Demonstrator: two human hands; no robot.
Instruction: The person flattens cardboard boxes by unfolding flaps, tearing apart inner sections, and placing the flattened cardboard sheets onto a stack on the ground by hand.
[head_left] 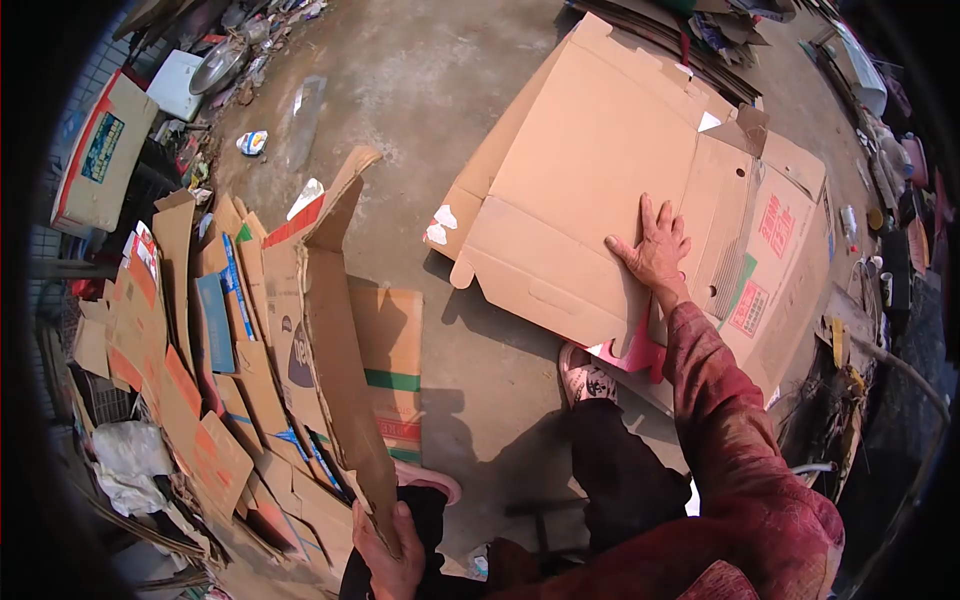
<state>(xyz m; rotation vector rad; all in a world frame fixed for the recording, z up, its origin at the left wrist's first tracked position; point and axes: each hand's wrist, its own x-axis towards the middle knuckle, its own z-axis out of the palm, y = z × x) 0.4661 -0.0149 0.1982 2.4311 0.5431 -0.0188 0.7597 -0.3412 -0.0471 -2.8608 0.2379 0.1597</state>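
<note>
My right hand (pixel 657 245) lies spread with its palm on a large flattened brown cardboard sheet (pixel 580 170), which rests on other flattened boxes at the right. Beside it is a printed box (pixel 765 260) with red lettering and a green stripe. At the lower left, my left hand (pixel 388 550) grips the bottom end of an upright folded cardboard piece (pixel 345 370), thumb on one side and fingers on the other. Behind that piece a flat sheet with a green band (pixel 393 380) lies on the ground.
Many flattened cardboard pieces (pixel 215 400) lean together at the left. A white and red box (pixel 103 155), a metal bowl (pixel 218 66) and litter lie at the upper left. Mixed scrap lines the right edge. My shoe (pixel 585 375) touches the ground near the right stack.
</note>
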